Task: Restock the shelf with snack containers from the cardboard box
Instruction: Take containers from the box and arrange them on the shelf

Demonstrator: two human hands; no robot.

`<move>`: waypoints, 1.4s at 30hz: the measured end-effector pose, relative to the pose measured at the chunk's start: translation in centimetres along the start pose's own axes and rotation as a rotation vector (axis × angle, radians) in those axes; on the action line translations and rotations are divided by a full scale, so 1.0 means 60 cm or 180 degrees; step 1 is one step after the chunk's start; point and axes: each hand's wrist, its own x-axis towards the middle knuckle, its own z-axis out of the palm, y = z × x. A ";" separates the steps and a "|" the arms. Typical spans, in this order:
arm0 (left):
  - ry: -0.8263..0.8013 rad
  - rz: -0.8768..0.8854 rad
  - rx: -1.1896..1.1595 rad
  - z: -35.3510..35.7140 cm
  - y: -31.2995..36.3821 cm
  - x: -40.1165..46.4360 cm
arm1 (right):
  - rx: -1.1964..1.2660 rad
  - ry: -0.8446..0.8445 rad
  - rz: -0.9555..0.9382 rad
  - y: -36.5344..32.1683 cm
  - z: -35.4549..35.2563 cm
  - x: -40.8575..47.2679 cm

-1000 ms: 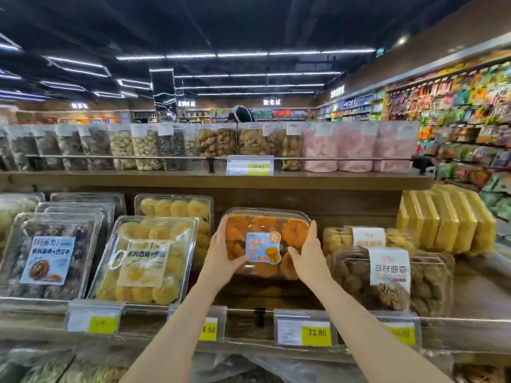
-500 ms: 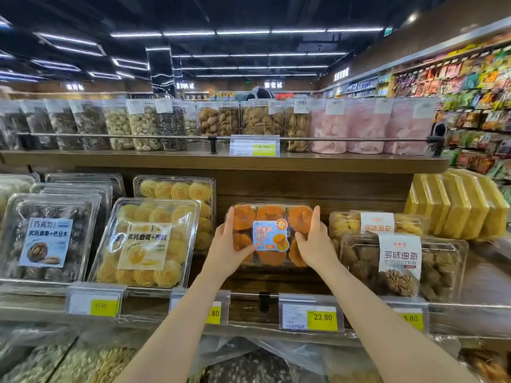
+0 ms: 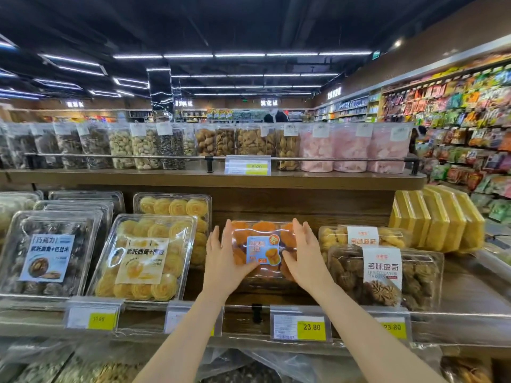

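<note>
We see two hands on one tray (image 3: 262,251) of orange cakes. The left hand (image 3: 225,261) lies flat on its left side, the right hand (image 3: 305,258) on its right side, fingers spread and pressed against the clear lid; the thumbs touch the front near the blue label (image 3: 262,250). Whether the fingers curl round the tray's edges we cannot tell — they look more laid on than clamped.

The tray stands tilted on the middle shelf (image 3: 470,288), in the gap between the yellow cookie tray (image 3: 143,258) on its left and the brown cookie tray (image 3: 384,277) on its right. It is clear plastic, the cakes round and deep orange, and its lower half is covered by our hands.

We count two yellow cookie trays, one behind the other, and two trays on the right, the back one half hidden. At far left a dark cookie tray (image 3: 47,255) fronts a stack whose number we cannot make out. Five yellow packs (image 3: 437,219) lean in a row at the right end.

On the rail we see four price tags (image 3: 301,326) — one hidden partly by the left forearm, one blurred. The upper shelf (image 3: 193,178) holds a row of tubs, too blurred to count surely. Bags below are cut off.
</note>
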 end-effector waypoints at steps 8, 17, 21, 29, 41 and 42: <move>-0.0517 -0.1052 -0.0423 0.029 0.009 -0.005 | -0.0134 -0.0419 0.0930 0.021 0.033 -0.009; -0.0924 -0.1391 -0.0446 0.035 -0.017 0.003 | 0.0034 -0.0658 0.1243 0.046 0.038 0.002; -0.0737 -0.1234 -0.0474 0.021 -0.019 -0.010 | 0.0204 -0.0409 0.0908 0.041 0.035 -0.011; -0.0150 -0.0393 -0.0359 0.010 -0.009 -0.014 | -0.0043 0.0343 0.0039 0.024 0.025 -0.010; -0.0195 -0.0253 -0.0244 0.045 -0.033 0.019 | -0.0165 0.0244 0.0164 0.049 0.060 0.014; -0.0174 -0.0240 -0.0221 0.043 -0.034 0.018 | -0.0188 0.0236 0.0142 0.049 0.060 0.013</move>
